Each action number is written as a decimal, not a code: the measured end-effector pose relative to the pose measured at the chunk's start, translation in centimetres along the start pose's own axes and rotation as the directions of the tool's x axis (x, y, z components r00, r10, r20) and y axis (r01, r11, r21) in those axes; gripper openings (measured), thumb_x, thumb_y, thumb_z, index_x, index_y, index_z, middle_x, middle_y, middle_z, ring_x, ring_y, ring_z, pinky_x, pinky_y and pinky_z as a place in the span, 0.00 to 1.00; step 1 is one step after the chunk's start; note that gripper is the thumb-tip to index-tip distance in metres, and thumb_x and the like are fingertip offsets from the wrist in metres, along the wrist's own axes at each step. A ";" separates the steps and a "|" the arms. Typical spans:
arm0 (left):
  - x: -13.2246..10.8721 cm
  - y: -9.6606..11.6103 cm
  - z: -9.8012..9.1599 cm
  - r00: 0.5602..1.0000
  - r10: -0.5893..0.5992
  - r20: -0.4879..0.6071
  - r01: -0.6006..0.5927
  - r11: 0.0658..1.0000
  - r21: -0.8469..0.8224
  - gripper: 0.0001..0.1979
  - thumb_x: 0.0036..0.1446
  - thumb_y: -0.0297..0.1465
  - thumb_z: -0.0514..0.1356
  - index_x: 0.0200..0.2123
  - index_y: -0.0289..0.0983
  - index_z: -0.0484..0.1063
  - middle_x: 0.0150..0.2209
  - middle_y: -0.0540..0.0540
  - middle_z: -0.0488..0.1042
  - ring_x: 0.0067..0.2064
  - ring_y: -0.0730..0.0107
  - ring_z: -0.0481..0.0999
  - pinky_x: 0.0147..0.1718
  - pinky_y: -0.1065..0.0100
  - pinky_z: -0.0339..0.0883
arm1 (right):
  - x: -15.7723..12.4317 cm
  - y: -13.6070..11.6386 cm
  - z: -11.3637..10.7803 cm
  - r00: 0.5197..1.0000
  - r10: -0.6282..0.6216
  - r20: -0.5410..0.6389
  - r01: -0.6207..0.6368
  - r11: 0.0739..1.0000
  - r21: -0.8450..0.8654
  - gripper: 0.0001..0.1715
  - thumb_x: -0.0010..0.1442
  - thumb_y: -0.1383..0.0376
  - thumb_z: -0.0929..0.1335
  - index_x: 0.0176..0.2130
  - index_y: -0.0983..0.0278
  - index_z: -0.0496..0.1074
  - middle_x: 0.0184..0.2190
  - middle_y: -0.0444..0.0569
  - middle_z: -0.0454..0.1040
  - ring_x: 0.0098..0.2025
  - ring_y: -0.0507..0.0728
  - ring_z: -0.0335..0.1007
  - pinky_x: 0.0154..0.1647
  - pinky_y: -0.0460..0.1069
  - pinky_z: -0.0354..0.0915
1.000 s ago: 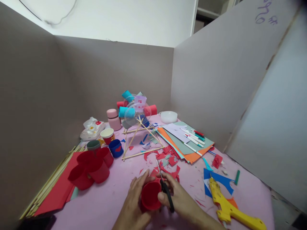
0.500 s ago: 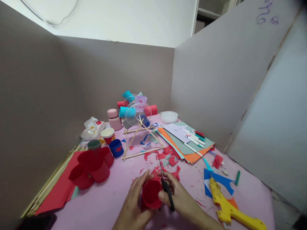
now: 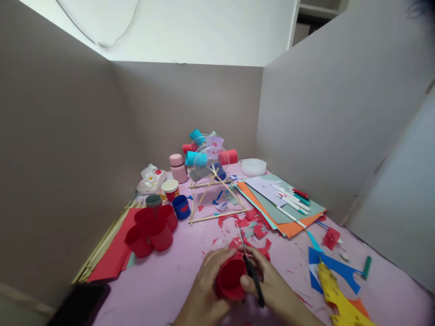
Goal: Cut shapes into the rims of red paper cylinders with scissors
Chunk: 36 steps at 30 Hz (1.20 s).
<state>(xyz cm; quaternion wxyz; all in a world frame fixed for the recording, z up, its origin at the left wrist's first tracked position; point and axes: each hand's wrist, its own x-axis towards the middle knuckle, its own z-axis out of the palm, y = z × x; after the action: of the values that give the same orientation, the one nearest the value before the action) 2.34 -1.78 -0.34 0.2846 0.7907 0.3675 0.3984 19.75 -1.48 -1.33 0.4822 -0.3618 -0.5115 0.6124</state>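
At the lower middle of the frame, the left hand (image 3: 207,276) is curling around one side of a red cup (image 3: 233,278), gripping it with its mouth tipped toward the viewer, while the right hand (image 3: 267,271) is holding black-handled scissors (image 3: 253,276) and resting its thumb against the cup's right edge. The blades are pointing up the frame, toward red paper scraps (image 3: 260,231) that are lying on the pink table (image 3: 163,290) (whether they are fully together, the blur is not letting me tell). The step in hand is seeming to be fitting or smoothing the red covering rather than cutting, since the blades are lying outside the cup. From here, the work is calling for a steady left-hand hold, and for keeping the scissor points away from the cup wall. More red cups (image 3: 161,235) are standing in a cluster left of centre, beside a blue cup (image 3: 181,207) that is bearing a red heart, and a yellow glue gun (image 3: 335,292) is lying at the lower right.
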 end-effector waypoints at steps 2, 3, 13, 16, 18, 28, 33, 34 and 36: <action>-0.1 0.0 0.1 1.000 0.020 -0.001 -0.020 1.000 0.006 0.28 0.49 0.26 0.66 0.53 0.50 0.65 0.53 0.47 0.74 0.56 0.56 0.69 0.57 0.54 0.59 | 0.0 0.3 -0.1 1.000 -0.002 -0.009 0.002 1.000 -0.012 0.49 0.38 0.40 0.74 0.52 0.62 0.65 0.45 0.58 0.73 0.49 0.68 0.69 0.50 0.59 0.64; -0.2 0.0 0.1 1.000 0.025 -0.006 -0.025 1.000 0.008 0.30 0.48 0.25 0.66 0.54 0.50 0.64 0.54 0.46 0.73 0.56 0.56 0.69 0.57 0.54 0.59 | -0.1 0.5 -0.1 1.000 -0.003 -0.007 0.002 1.000 -0.019 0.49 0.39 0.40 0.74 0.53 0.62 0.65 0.45 0.58 0.73 0.49 0.68 0.69 0.50 0.59 0.64; -0.3 0.0 0.5 0.998 0.066 -0.016 -0.065 0.997 0.052 0.32 0.46 0.25 0.64 0.56 0.44 0.62 0.53 0.40 0.74 0.53 0.54 0.73 0.55 0.50 0.61 | 0.0 2.3 -0.8 1.000 0.011 0.004 -0.011 0.997 -0.078 0.46 0.42 0.41 0.73 0.53 0.62 0.65 0.45 0.59 0.73 0.50 0.68 0.69 0.52 0.59 0.63; -0.1 0.0 0.6 0.995 0.097 -0.031 -0.095 0.994 0.053 0.27 0.46 0.25 0.64 0.51 0.43 0.66 0.48 0.42 0.77 0.50 0.57 0.74 0.52 0.55 0.64 | 0.0 2.3 -1.1 0.999 0.031 0.027 -0.028 0.995 -0.099 0.45 0.42 0.42 0.73 0.52 0.62 0.66 0.46 0.59 0.74 0.51 0.69 0.68 0.53 0.60 0.62; 0.0 0.1 0.7 0.993 0.117 -0.030 -0.116 0.992 0.050 0.22 0.45 0.25 0.65 0.46 0.43 0.69 0.44 0.44 0.79 0.48 0.59 0.75 0.51 0.57 0.65 | 0.0 2.2 -1.2 0.998 0.047 0.031 -0.044 0.993 -0.111 0.44 0.42 0.42 0.74 0.52 0.62 0.67 0.45 0.60 0.74 0.51 0.70 0.68 0.54 0.60 0.62; -0.1 0.4 0.5 0.999 0.048 -0.016 -0.046 0.995 0.092 0.28 0.40 0.23 0.67 0.48 0.42 0.69 0.48 0.42 0.79 0.52 0.55 0.74 0.56 0.52 0.58 | 0.1 2.6 -1.7 0.995 0.061 0.081 -0.052 0.993 -0.104 0.42 0.43 0.44 0.74 0.52 0.61 0.67 0.45 0.60 0.75 0.51 0.70 0.68 0.54 0.60 0.62; -0.2 0.2 0.5 0.999 0.033 -0.019 -0.031 0.995 0.098 0.28 0.41 0.23 0.66 0.49 0.43 0.68 0.48 0.43 0.78 0.54 0.54 0.71 0.56 0.51 0.59 | -0.1 2.1 -0.8 0.999 0.028 0.019 -0.028 0.999 -0.037 0.42 0.44 0.44 0.74 0.52 0.61 0.65 0.46 0.60 0.74 0.50 0.69 0.69 0.52 0.60 0.63; -0.3 0.2 0.5 0.999 0.026 -0.024 -0.023 0.996 0.090 0.30 0.42 0.23 0.65 0.51 0.44 0.66 0.50 0.43 0.77 0.55 0.54 0.71 0.56 0.51 0.58 | -0.2 1.7 -0.6 1.000 0.017 0.021 -0.016 1.000 -0.024 0.42 0.44 0.44 0.74 0.51 0.61 0.65 0.46 0.59 0.74 0.50 0.69 0.69 0.52 0.60 0.63; -0.4 0.2 0.4 0.999 0.014 -0.036 -0.011 0.998 0.065 0.37 0.42 0.22 0.66 0.56 0.45 0.60 0.55 0.42 0.71 0.55 0.55 0.69 0.57 0.51 0.57 | -0.3 0.9 -0.1 0.999 0.006 0.049 -0.006 1.000 -0.005 0.43 0.42 0.44 0.75 0.51 0.62 0.64 0.45 0.58 0.74 0.49 0.68 0.70 0.53 0.60 0.62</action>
<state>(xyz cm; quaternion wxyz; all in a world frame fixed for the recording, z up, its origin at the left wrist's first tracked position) 2.55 -2.31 -0.52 0.2494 0.7944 0.3805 0.4024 19.68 -1.74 -2.26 0.4668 -0.3495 -0.5235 0.6212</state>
